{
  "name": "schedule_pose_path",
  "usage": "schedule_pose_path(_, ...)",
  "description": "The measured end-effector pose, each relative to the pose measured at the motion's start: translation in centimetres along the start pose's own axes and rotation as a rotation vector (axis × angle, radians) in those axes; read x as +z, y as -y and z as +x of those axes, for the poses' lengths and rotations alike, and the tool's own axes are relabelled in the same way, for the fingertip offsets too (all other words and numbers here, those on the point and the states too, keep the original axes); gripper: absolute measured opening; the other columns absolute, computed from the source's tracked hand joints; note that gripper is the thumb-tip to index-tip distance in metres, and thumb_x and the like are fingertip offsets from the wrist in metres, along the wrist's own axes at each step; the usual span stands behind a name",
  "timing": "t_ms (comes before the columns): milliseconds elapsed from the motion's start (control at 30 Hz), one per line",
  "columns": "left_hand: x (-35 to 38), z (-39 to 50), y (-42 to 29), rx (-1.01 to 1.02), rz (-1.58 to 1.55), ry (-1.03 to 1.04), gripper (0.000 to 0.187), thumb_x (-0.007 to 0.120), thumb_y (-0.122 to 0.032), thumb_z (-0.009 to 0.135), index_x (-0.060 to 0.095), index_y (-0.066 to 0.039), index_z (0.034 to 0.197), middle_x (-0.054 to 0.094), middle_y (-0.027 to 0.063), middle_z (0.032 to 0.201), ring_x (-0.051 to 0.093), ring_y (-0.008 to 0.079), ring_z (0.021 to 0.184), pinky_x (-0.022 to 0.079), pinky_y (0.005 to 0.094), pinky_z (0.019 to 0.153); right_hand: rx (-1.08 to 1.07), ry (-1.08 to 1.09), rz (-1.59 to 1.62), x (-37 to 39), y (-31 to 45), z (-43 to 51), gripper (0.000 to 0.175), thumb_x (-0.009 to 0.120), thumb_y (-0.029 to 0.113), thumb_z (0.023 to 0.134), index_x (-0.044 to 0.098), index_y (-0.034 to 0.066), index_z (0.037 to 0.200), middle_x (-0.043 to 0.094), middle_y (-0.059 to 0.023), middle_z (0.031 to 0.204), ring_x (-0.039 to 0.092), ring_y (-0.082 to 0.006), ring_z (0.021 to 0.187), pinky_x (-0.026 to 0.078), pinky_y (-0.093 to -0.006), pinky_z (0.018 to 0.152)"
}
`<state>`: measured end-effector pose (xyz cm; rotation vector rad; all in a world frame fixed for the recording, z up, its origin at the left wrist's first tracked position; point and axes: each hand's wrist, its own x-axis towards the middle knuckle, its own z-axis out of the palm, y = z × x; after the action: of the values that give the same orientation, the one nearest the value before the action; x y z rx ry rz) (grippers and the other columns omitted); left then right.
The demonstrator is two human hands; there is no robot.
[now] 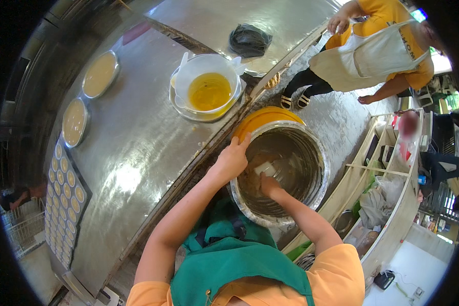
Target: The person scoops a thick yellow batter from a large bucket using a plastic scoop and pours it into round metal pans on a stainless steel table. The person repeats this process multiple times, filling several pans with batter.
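A large metal mixing bowl (323, 179) with batter residue on its inner wall stands before me. Inside it, my right hand (269, 184) is closed on a small whitish scraper (265, 169), close to the bowl's bottom. My left hand (233, 157) rests at the bowl's left rim, its fingers against the edge beside an orange round tub (267, 114). Part of that tub is hidden behind the bowl. On the metal table to the left, a translucent plastic bowl (179, 82) holds yellow liquid (209, 91) and sits in another round container.
The metal table (137, 126) carries two round pans of batter (100, 74) (75, 122), a tray of small filled cups (65, 202) and a black plastic bag (249, 39). A co-worker in an apron (367, 57) stands beyond the bowl. Wooden shelves (386, 168) hold bags at right.
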<state>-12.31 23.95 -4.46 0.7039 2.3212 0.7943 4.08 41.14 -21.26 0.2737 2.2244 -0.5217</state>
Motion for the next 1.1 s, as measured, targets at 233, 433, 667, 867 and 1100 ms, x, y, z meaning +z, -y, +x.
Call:
schedule_pose_path(233, -0.6, 0.6, 1.0, 0.084, -0.15, -0.066, 0.061, 0.045, 0.002, 0.078, 0.044, -0.012, 0.137, 0.051, 0.0269, 0.109, 0.054, 0.0423, 0.102, 0.043, 0.0439, 0.089, 0.104, -0.184, 0.093, 0.4, -5.1, 7.6, 0.059, 0.058, 0.016, 0.082, 0.037, -0.0043, 0.133, 0.062, -0.0255, 0.103, 0.061, -0.0376, 0.095, 0.05, -0.0447, 0.079)
schedule_pose_path(433, 0.4, 0.5, 1.3, 0.069, -0.124, -0.082, 0.06, 0.042, 0.002, 0.079, 0.046, -0.014, 0.137, 0.053, 0.0246, 0.105, 0.055, 0.0382, 0.1, 0.041, 0.0395, 0.09, -0.207, -0.435, 0.156, 4.5, 1.0, 9.1, 0.04, 0.053, 0.017, 0.084, 0.052, 0.0038, 0.122, 0.063, -0.0198, 0.108, 0.06, -0.0323, 0.103, 0.048, -0.0445, 0.084)
schedule_pose_path(667, 0.6, 0.4, 1.8, 0.133, -0.115, -0.075, 0.061, 0.043, 0.0, 0.078, 0.042, -0.011, 0.138, 0.052, 0.0287, 0.109, 0.051, 0.0436, 0.105, 0.041, 0.0446, 0.092, -0.156, -0.005, -0.308, 1.4, 3.9, -4.9, 0.031, 0.046, 0.016, 0.087, 0.051, 0.0037, 0.115, 0.067, -0.0204, 0.09, 0.067, -0.0362, 0.082, 0.052, -0.0465, 0.069)
schedule_pose_path(867, -0.5, 1.0, 2.5, 0.133, -0.126, 0.029, 0.064, 0.045, -0.001, 0.076, 0.041, -0.012, 0.139, 0.051, 0.0317, 0.111, 0.051, 0.0446, 0.108, 0.04, 0.0452, 0.095, -0.023, -0.135, -0.107, -1.3, 2.7, -4.5, 0.033, 0.047, 0.017, 0.087, 0.047, 0.0026, 0.117, 0.065, -0.0241, 0.094, 0.065, -0.0399, 0.087, 0.051, -0.0489, 0.071)
schedule_pose_path(1100, 0.4, 1.6, 4.1, 0.184, -0.181, -0.004, 0.058, 0.049, -0.003, 0.08, 0.045, -0.011, 0.137, 0.057, 0.0267, 0.109, 0.058, 0.036, 0.099, 0.043, 0.037, 0.09, 0.07, -0.468, -0.133, -1.1, -2.5, 4.1, 0.041, 0.052, 0.012, 0.084, 0.047, 0.0057, 0.124, 0.067, -0.0194, 0.091, 0.065, -0.0403, 0.086, 0.05, -0.0504, 0.069)
